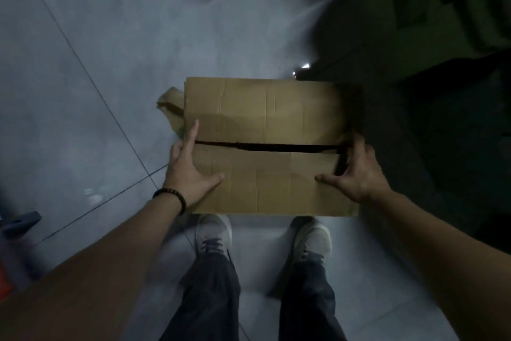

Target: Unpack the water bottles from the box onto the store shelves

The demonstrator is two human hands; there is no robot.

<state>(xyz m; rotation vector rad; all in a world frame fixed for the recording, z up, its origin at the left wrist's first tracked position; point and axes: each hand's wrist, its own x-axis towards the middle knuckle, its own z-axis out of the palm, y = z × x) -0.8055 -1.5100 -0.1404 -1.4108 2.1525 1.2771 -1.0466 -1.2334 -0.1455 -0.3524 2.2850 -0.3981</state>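
Note:
A brown cardboard box [265,119] is in front of my feet, its two top flaps folded down with a dark slit between them. No water bottles show; the inside is hidden. My left hand [188,172] lies flat on the box's left edge, index finger stretched along the side and thumb on the near flap. My right hand [356,174] grips the right edge, thumb lying on the near flap and fingers reaching over the slit's right end. A side flap [171,108] sticks out at the left.
Pale floor tiles [96,64] spread to the left and ahead. Dark shelving or stock [414,36] looms at the right, close to the box. A blue-grey object [22,223] sits at the far left edge. My two shoes [213,232] stand just behind the box.

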